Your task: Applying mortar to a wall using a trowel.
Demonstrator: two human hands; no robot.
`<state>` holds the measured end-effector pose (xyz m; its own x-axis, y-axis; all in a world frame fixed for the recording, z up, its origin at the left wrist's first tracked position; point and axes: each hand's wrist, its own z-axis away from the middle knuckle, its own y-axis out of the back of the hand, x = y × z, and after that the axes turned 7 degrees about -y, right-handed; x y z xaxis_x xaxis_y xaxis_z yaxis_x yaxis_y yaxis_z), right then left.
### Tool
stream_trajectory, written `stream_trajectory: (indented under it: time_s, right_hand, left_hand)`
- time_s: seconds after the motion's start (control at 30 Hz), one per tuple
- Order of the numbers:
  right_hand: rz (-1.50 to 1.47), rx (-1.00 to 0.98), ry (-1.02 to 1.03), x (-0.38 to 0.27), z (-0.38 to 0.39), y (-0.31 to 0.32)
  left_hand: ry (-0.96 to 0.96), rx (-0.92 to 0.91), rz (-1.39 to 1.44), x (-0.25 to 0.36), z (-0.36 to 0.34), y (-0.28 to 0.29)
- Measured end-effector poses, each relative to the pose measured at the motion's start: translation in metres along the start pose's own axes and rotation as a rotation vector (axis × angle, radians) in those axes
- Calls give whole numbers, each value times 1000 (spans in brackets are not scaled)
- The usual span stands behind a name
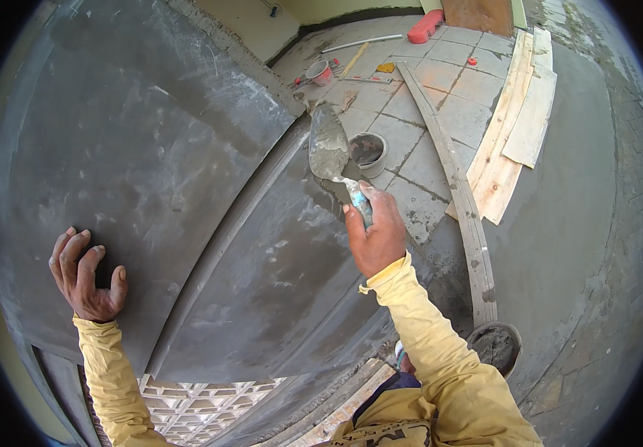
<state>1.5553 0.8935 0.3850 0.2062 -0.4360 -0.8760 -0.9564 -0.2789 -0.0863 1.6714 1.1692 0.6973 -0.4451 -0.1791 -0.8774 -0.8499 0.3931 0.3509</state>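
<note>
In the head view, our right hand [381,235] wraps round the handle of the trowel [329,149], whose long axis runs forward and slightly left, its tip beside the grey panel's [150,149] corner. Our left hand [86,277], farther off, spreads its fingers, empty.

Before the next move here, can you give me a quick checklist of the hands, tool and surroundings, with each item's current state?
1. Right hand gripping the trowel by its handle: ok.
2. Grey mix on the trowel blade: ok, it coats the face in view.
3. Left hand free of tools: ok, fingers bent over the grey slab.
4. Blade touching the slab's edge: cannot tell from this angle.
5. Mix in the lower-right bucket: ok, grey material shows inside.
6. Floor free of loose pieces: not ok, a long bar and pale boards lie there.
</note>
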Motion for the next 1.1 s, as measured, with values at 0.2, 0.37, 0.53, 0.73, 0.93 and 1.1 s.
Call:
stream_trajectory:
  time_s: [0.2, 0.37, 0.53, 0.73, 0.93, 1.1]
  right_hand:
    - [-19, -148, -20, 6, 47, 11]
    - [-69, -107, -6, 21, 67, 16]
    - [-28, -21, 9, 4, 18, 10]
    - [-37, 19, -106, 8, 38, -9]
    - [-40, 99, -339, 60, 98, -16]
    - [-47, 170, -489, 96, 137, -28]
  left_hand:
    - [-5, 17, -5, -4, -1, 5]
    - [-14, 4, -4, -2, 2, 1]
    - [-15, 8, 7, 1, 0, 0]
    - [-36, 0, 5, -4, 6, 0]
    - [-66, -1, 21, -5, 5, -5]
    - [-95, -28, -22, -13, 11, -3]
